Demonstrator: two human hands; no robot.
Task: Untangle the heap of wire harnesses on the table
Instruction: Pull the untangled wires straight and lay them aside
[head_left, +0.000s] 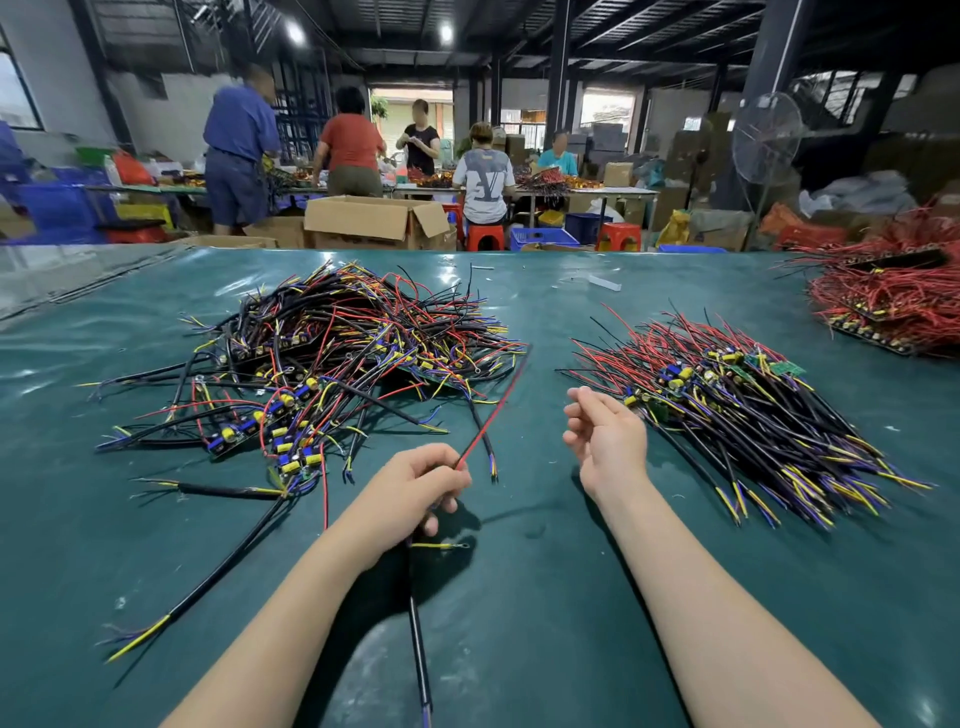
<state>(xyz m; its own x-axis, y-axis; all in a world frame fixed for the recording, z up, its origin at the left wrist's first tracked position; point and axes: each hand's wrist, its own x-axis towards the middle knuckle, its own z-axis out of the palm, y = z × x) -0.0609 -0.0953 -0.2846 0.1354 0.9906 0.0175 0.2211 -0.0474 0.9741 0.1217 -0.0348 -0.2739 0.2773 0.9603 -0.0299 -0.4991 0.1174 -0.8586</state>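
Head view:

- The table has a glossy dark green cover that spans the whole near half of the scene.
- The tangled heap of wire harnesses lies on the left, in the middle depth of the table. It is a jumble of black, red, yellow and blue leads with small yellow and blue parts among them.
- The left hand is near the centre, its fingers curled tight around a held harness.
- From this grip a red wire rises far and to the right, ending at the right edge of the heap.
- The black cable of the same harness runs from the hand toward the near edge.
- A short yellow lead with a ring end shows just below the left hand.
- The right hand is raised just right of centre, fingers loosely bent and grasping nothing.
- A sorted pile of harnesses lies on the right, its leads roughly parallel, just beyond the right hand.
- A loose harness stretches across the near left, apart from the heap.
- A red wire mound sits at the far right of the table.
- Beyond the table, several people stand or sit at benches behind an open cardboard box, with a fan to the right.
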